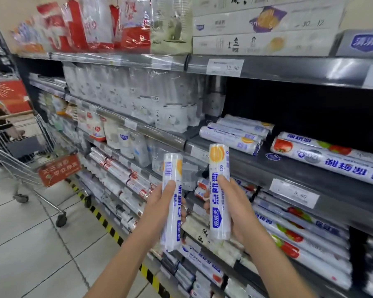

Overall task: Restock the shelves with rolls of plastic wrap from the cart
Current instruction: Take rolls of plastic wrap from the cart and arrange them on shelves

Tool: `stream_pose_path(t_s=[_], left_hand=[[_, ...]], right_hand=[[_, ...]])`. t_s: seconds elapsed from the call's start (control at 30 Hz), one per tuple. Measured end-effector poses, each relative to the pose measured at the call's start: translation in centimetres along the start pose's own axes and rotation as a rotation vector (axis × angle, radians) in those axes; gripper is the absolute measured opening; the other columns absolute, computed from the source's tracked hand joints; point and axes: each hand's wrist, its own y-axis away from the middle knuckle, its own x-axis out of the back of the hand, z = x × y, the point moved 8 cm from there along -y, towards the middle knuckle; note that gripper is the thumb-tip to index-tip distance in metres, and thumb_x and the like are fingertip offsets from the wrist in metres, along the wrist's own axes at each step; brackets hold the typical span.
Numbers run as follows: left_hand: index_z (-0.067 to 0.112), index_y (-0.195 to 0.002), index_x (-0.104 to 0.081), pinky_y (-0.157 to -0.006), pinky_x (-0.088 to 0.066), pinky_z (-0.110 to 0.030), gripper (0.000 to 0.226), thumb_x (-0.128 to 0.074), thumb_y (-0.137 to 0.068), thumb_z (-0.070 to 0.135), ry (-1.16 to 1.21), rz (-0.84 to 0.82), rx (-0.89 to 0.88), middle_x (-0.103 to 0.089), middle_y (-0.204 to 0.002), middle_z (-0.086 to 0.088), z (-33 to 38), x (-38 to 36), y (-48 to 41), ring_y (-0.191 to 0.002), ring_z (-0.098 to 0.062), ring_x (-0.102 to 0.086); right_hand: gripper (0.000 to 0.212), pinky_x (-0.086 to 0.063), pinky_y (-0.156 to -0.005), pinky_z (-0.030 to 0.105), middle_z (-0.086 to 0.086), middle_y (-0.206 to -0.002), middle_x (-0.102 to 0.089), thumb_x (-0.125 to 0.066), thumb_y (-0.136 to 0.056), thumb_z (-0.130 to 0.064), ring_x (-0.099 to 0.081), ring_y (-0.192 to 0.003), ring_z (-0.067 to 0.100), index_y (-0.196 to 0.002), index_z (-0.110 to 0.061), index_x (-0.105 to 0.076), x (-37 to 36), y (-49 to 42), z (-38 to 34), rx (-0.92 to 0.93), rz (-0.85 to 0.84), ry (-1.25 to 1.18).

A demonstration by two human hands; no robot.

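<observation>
Shelving (288, 166) of grey metal filling the right, wire cart (19, 160) well left of it, stacked rolls (232, 138) lying on it, left hand (159, 203) grip closed around one upright roll (171, 201) before it, right hand (235, 209) grip closed around another roll (219, 190).

Two bare forearms are seen rising from the lower edge of the view, and no sleeve, watch or bracelet is worn on either along the length shown. No glove is worn on the left hand (159, 203) or on the right hand (230, 203). A small ring-like metallic band (188, 211) is glimpsed at a finger between the two hands; which hand it belongs to cannot be told.
</observation>
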Motion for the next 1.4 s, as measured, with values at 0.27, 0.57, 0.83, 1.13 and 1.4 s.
stream_pose_path(t_s=[0.27,0.57,0.83,1.13,1.4], left_hand=[[0.013,-0.121,-0.061,-0.061,-0.056,-0.032,0.051,-0.048,-0.097,0.056,0.041,-0.138,-0.032,-0.069,-0.081,-0.009,0.9,-0.7,-8.0,-0.065,-0.019,-0.065],[0.008,-0.121,-0.058,-0.055,-0.057,-0.031,0.043,-0.048,-0.103,0.046,0.121,-0.354,-0.027,-0.068,-0.080,-0.014,3.2,-1.4,-16.1,-0.061,-0.023,-0.062],[0.029,-0.111,-0.058,-0.059,-0.059,-0.034,0.025,-0.046,-0.102,0.050,0.098,-0.462,-0.029,-0.074,-0.087,-0.015,4.1,-1.0,-19.8,-0.069,-0.026,-0.065],[0.012,-0.123,-0.058,-0.065,-0.060,-0.040,0.049,-0.048,-0.100,0.054,0.111,-0.494,-0.033,-0.073,-0.090,-0.013,4.0,-0.4,-22.5,-0.068,-0.025,-0.067],[0.013,-0.122,-0.057,-0.064,-0.060,-0.035,0.044,-0.048,-0.100,0.050,0.211,-0.499,-0.062,-0.073,-0.090,-0.011,4.8,-0.8,-22.9,-0.072,-0.026,-0.069]], right_hand=[[0.028,-0.062,-0.076,0.043,0.009,-0.093,-0.077,-0.052,-0.102,-0.047,-0.074,-0.079,0.025,-0.118,-0.025,-0.060,0.4,-5.1,-4.0,0.094,0.123,0.116],[0.025,-0.043,-0.057,0.011,-0.011,-0.095,-0.065,-0.049,-0.100,-0.054,-0.061,-0.071,0.000,-0.117,-0.035,-0.053,-1.6,-7.9,-12.7,0.344,0.293,0.835],[0.054,-0.045,-0.098,0.047,0.001,-0.137,-0.053,-0.046,-0.102,-0.055,-0.051,-0.123,0.028,-0.149,-0.029,-0.038,-2.1,-11.8,-15.1,0.281,0.443,1.619],[0.055,-0.027,-0.117,0.047,0.002,-0.164,-0.028,-0.044,-0.106,-0.045,-0.028,-0.148,0.026,-0.156,-0.023,-0.032,-1.0,-14.1,-12.2,0.137,0.349,1.762],[0.058,-0.017,-0.122,0.046,0.004,-0.165,-0.027,-0.045,-0.105,-0.046,-0.023,-0.151,0.025,-0.158,-0.027,-0.029,-0.3,-15.8,-12.1,0.146,0.352,1.710]])
